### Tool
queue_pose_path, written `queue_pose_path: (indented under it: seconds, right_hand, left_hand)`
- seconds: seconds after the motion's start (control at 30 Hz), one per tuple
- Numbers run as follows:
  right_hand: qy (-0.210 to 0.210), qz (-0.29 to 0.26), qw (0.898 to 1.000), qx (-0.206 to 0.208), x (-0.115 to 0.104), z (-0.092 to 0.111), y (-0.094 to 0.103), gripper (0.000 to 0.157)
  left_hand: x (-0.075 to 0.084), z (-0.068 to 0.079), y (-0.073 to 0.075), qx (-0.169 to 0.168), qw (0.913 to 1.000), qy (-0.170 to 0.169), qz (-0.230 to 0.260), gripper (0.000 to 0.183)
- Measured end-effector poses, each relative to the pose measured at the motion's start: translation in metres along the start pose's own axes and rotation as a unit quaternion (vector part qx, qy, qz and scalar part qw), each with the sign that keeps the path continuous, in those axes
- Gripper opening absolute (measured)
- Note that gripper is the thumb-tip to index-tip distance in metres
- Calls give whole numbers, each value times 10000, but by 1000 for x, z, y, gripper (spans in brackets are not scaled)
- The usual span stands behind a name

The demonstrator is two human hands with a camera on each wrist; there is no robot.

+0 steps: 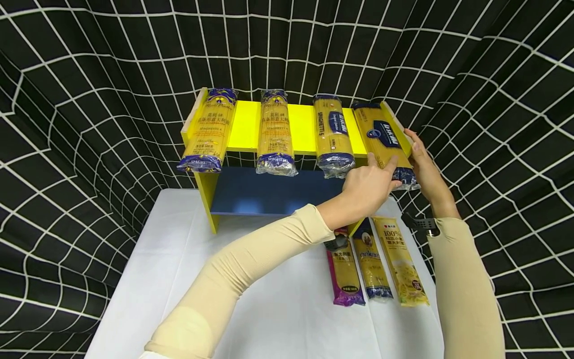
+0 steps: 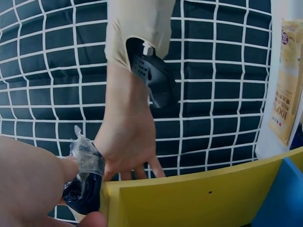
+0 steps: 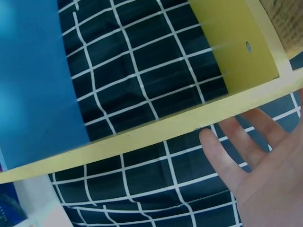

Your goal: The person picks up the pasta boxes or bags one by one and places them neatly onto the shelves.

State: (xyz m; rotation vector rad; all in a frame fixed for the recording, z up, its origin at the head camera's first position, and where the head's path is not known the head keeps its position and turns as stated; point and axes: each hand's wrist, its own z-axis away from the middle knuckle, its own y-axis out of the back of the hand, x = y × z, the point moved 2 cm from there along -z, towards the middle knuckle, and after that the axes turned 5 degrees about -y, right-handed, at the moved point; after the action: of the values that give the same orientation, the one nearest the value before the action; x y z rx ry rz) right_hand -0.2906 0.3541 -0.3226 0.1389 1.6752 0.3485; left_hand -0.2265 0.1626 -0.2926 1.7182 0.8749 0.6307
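My left hand rests on the lower part of the rightmost spaghetti pack, fingers extended over its wrapper. That pack lies face up on the yellow top of a small shelf, against the raised right edge. In the left wrist view, the left hand is beside the pack's dark blue end, which sticks out past the front. My right hand lies along the outside of the shelf's right side. The right wrist view shows the right hand's straight fingers at the yellow panel edge, holding nothing.
Three more spaghetti packs, at left, centre-left and centre-right, lie along the top. Below is a blue shelf board. Purple, blue and yellow pasta packs lie on the white table. Gridded black cloth surrounds it.
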Motion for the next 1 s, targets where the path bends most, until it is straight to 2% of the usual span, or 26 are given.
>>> queue_pose_path:
  seconds: [0.27, 0.57, 0.8, 1.0]
  right_hand:
    - [181, -550, 9981, -204, 18, -8, 9, 50]
    - [92, -348, 9994, -22, 16, -8, 9, 50]
    - [115, -399, 9991, 0, 18, -9, 8, 51]
    - [167, -430, 9989, 5, 19, -10, 8, 51]
  left_hand:
    - [1, -8, -8, -21, 10000, 76, 46, 60]
    - [3, -16, -13, 84, 9998, 152, 81, 60]
    - [2, -18, -16, -67, 9994, 171, 307, 60]
    - [-1, -17, -16, 5, 9987, -3, 509, 62]
